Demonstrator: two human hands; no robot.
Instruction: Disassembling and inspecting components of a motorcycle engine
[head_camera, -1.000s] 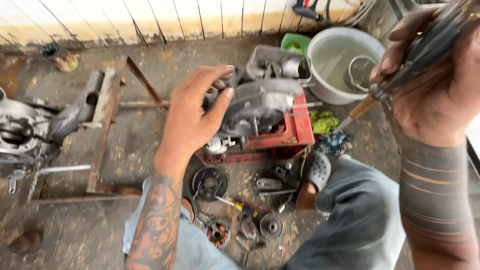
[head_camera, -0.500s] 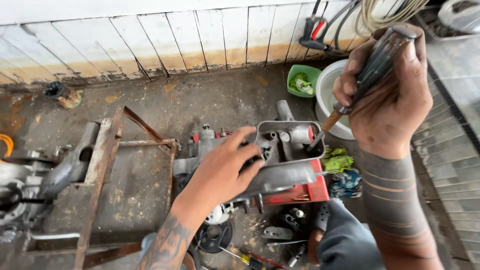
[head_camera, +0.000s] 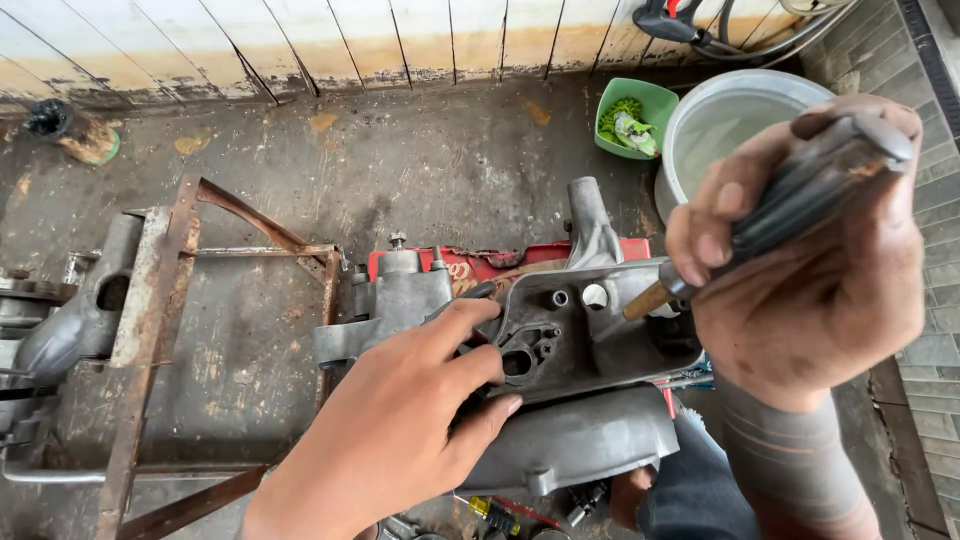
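Both: left hand (head_camera: 400, 425) on engine casing (head_camera: 560, 400), right hand (head_camera: 810, 270) above.

What is hidden or cut off

The left hand (head_camera: 400, 440) covers part of the grey metal engine case (head_camera: 560, 400), and its wrist runs off the bottom edge. The right hand (head_camera: 810, 270) wraps round the dark tool handle (head_camera: 800, 195), so most of the handle is hidden and the tool's tip is out of sight behind the case. The red box (head_camera: 480, 265) shows only a strip behind the case. The round white bucket (head_camera: 730, 110) is partly behind the right hand. The small parts (head_camera: 500, 515) at the bottom edge are cut off and too small to tell.
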